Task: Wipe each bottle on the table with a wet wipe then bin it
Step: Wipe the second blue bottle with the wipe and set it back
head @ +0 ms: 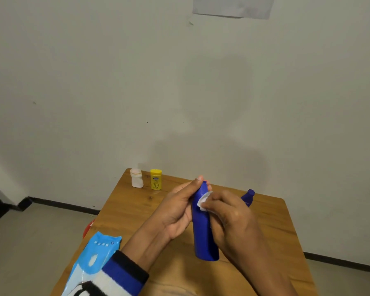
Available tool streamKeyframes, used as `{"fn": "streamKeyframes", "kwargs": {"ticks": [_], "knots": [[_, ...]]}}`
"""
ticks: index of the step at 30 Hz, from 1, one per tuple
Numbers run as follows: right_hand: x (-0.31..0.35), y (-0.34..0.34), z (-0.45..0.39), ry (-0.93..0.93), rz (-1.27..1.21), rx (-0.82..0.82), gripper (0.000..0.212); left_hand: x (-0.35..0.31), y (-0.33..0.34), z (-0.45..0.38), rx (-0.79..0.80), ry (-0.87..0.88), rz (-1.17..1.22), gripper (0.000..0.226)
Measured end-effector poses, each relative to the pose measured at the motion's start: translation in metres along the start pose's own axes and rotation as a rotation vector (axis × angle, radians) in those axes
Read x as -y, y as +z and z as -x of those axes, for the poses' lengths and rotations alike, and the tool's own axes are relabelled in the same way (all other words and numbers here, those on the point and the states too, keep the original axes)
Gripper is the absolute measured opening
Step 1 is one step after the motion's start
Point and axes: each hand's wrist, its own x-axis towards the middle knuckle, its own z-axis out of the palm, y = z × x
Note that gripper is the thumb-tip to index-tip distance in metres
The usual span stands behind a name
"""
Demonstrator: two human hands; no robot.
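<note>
Wiping is under way: the left hand [179, 207] is gripping the blue bottle [203, 229] above the worktop [124, 210] while the right hand [229, 214] is pressing the wipe [203, 200] against it. Three other bottles [156, 179] are standing untouched; binning is judged outstanding.

Single head-worn wide-angle view, looking forward and down from above the near edge of the table [137, 210]. Close on both hands at lower centre. Wall [94, 82] fills the upper half; floor [30, 242] at left and right.
</note>
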Motion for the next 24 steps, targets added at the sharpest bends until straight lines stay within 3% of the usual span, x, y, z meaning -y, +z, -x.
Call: {"fn": "streamKeyframes", "kwargs": {"ticks": [10, 16, 24], "knots": [[-0.006, -0.003, -0.019, 0.085, -0.073, -0.012, 0.021, 0.011, 0.002, 0.0, -0.011, 0.021, -0.074, 0.039], [-0.005, 0.002, 0.014, 0.124, -0.122, 0.086, 0.023, 0.003, -0.01, -0.001, -0.131, 0.054, -0.077, 0.039], [-0.007, -0.001, -0.006, 0.152, -0.15, -0.083, 0.025, 0.021, 0.005, 0.003, 0.001, 0.053, -0.156, 0.035]]}}
